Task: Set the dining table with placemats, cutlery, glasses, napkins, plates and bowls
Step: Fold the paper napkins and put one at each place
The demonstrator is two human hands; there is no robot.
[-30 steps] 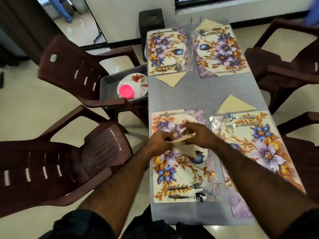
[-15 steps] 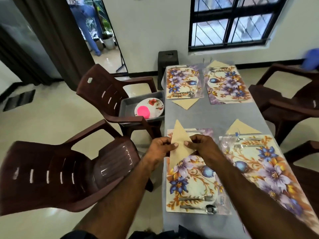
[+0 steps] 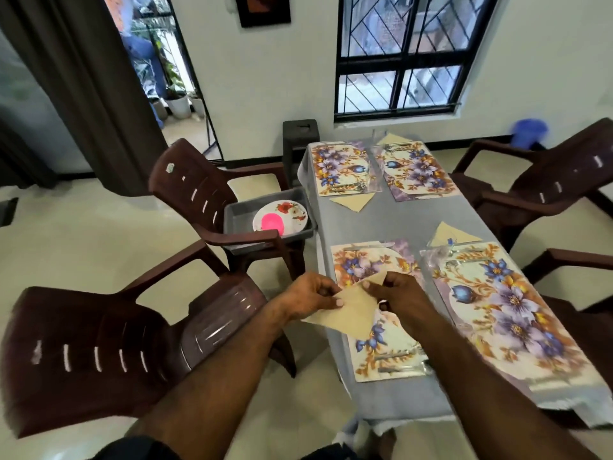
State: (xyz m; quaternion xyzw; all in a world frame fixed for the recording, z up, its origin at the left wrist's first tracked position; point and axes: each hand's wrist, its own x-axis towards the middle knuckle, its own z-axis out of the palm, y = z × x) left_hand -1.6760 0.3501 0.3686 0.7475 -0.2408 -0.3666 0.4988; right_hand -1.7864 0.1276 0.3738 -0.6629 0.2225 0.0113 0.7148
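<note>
While both my hands hover above the near-left placemat [image 3: 381, 346], my left hand [image 3: 306, 298] and right hand [image 3: 396, 293] pinch a beige folded napkin [image 3: 351, 310] between thumbs and fingertips, held just off the grey table [image 3: 391, 224].

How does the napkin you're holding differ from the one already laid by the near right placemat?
The held napkin is off the table, pinched between the left hand and right hand; the laid napkin lies flat on the tablecloth, untouched. The held napkin hangs over the near left placemat, whereas the laid napkin sits just beyond the far edge of the near right placemat. Both are beige and folded into triangles.
</note>
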